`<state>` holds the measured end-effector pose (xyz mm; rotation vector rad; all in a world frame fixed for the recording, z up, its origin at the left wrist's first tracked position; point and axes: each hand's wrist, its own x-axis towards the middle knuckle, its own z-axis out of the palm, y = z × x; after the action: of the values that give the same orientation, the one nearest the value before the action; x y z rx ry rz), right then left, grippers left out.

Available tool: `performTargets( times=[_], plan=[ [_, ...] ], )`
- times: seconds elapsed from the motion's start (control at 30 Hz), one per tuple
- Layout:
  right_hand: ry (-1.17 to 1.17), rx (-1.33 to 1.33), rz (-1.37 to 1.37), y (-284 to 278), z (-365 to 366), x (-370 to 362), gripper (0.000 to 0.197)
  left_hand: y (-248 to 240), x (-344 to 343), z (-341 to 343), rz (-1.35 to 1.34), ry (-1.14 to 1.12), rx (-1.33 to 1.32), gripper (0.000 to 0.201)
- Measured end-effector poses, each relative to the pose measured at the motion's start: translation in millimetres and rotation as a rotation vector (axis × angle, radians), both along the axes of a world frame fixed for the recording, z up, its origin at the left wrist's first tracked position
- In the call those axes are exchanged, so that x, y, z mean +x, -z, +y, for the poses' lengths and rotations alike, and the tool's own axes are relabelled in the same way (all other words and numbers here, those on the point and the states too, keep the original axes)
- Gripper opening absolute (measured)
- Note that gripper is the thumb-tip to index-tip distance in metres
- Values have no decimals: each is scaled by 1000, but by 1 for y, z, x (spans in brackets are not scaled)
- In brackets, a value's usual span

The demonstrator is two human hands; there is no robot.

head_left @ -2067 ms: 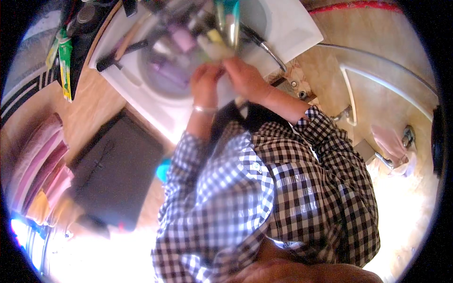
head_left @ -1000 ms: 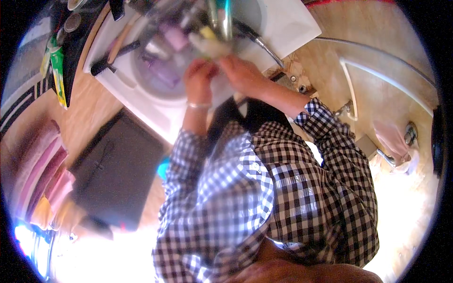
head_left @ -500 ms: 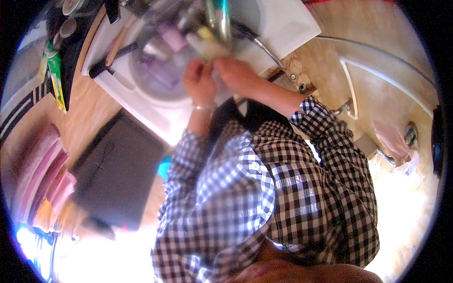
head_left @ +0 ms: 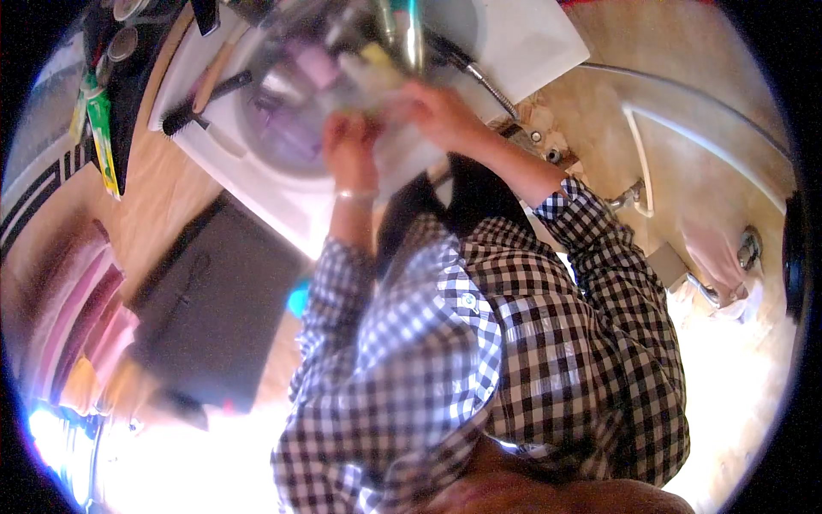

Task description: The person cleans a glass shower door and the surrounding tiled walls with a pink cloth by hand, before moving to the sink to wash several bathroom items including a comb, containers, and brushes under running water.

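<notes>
Over the near part of a white sink [head_left: 205,147], my left hand [head_left: 349,147] is closed, its fingers curled and blurred. My right hand [head_left: 443,118] is to its right and slightly farther off, its fingers drawn together. A pale, blurred patch lies between the two hands; I cannot make out whether it is a thing they hold. Beyond the hands, the basin is filled with several containers: a pink one [head_left: 317,67], a purple one [head_left: 291,135], a whitish one [head_left: 282,84] and one with a yellow part [head_left: 377,56].
A dark-bristled brush [head_left: 184,118] and a wooden-handled tool [head_left: 214,73] lie on the sink's left rim. The tap [head_left: 413,38] and a hose [head_left: 488,81] reach over its far side. A green and yellow tube [head_left: 101,128] stands far left. Striped pink towels [head_left: 81,300] hang at left.
My hands have moved apart: the left slightly left and nearer me, the right toward the right and a little farther away. The containers in the basin stay where they were.
</notes>
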<state>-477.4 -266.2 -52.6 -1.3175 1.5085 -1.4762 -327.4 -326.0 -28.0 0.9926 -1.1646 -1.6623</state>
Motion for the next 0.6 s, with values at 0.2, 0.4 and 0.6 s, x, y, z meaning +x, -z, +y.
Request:
performTargets(
  times=[0.2, 0.4, 0.6],
  plan=[
    [-54, 146, -98, -8, 1, 1, 15, -8, -2, -2, -368, 81, -179, 16],
    [-31, 158, -79, -30, 2, 5, 23, -6, -5, -9, -556, 77, -522, 24],
    [41, -151, 161, -12, 4, 3, 34, -16, -11, -11, -108, 76, -125, 26]
  ],
)
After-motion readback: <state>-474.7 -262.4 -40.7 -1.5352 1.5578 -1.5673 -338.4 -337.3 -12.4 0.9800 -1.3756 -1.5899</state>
